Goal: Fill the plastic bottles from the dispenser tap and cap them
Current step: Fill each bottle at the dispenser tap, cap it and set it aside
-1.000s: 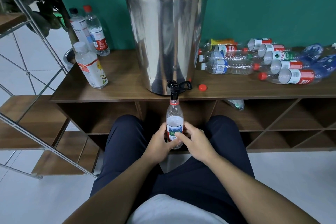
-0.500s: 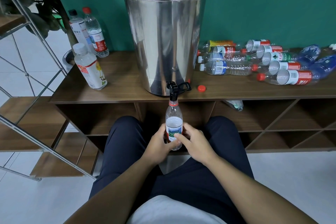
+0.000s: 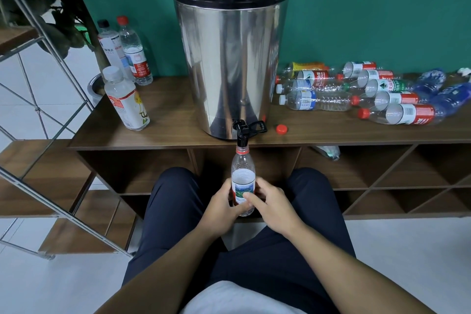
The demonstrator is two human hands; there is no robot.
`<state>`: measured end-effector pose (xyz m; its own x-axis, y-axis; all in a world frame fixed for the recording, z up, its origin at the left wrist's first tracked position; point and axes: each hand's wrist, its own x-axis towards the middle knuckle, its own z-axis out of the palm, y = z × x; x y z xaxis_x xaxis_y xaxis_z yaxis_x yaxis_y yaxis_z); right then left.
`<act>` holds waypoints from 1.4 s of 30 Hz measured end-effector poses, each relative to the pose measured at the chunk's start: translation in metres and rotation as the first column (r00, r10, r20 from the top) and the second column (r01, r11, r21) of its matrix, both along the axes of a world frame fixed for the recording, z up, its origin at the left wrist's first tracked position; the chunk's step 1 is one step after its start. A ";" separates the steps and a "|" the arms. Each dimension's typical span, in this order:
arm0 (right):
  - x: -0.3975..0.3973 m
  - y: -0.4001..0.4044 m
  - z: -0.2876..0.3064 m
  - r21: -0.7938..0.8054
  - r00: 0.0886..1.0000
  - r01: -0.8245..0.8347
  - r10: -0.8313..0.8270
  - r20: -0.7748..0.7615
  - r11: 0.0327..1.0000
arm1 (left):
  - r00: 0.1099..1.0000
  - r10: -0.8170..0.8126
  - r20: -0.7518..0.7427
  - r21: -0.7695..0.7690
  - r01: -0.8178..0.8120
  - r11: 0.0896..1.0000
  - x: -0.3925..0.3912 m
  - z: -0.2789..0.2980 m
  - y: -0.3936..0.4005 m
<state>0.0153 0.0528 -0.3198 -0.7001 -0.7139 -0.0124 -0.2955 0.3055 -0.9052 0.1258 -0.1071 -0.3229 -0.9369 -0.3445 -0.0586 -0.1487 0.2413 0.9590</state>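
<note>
A clear plastic bottle (image 3: 243, 173) with a red neck ring stands upright, its open mouth right under the black tap (image 3: 242, 130) of the steel dispenser (image 3: 229, 64). My left hand (image 3: 221, 209) grips the bottle's lower part from the left. My right hand (image 3: 272, 208) holds it from the right, with a fingertip on the label. A loose red cap (image 3: 281, 129) lies on the wooden shelf top (image 3: 173, 120), just right of the tap.
Three capped bottles (image 3: 126, 98) stand at the shelf's left end. Several empty bottles (image 3: 369, 94) lie in a heap on the right. Open cubbies sit below, one with a bottle (image 3: 328, 152) in it. A metal stair frame (image 3: 51, 135) is at the left. My knees flank the held bottle.
</note>
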 end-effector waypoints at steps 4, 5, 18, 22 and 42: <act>0.000 0.000 0.000 0.000 1.000 0.005 -0.005 0.003 1.000 | 1.000 0.002 -0.002 0.005 -0.002 1.000 -0.001 -0.001 -0.001; 0.000 0.000 0.000 0.001 1.000 0.006 -0.007 0.002 1.000 | 1.000 0.002 -0.002 0.007 -0.002 1.000 -0.001 -0.001 -0.001; 0.000 -0.001 0.000 -0.010 1.000 0.026 -0.026 0.008 1.000 | 1.000 -0.003 -0.007 -0.009 0.003 1.000 -0.002 -0.002 -0.001; 0.000 0.000 0.001 -0.014 1.000 0.023 -0.023 0.012 1.000 | 1.000 -0.002 -0.007 -0.016 0.002 1.000 -0.002 -0.002 -0.001; 0.001 0.001 0.002 0.001 1.000 0.027 -0.027 -0.001 1.000 | 1.000 -0.011 -0.013 -0.002 0.011 1.000 -0.003 -0.003 0.000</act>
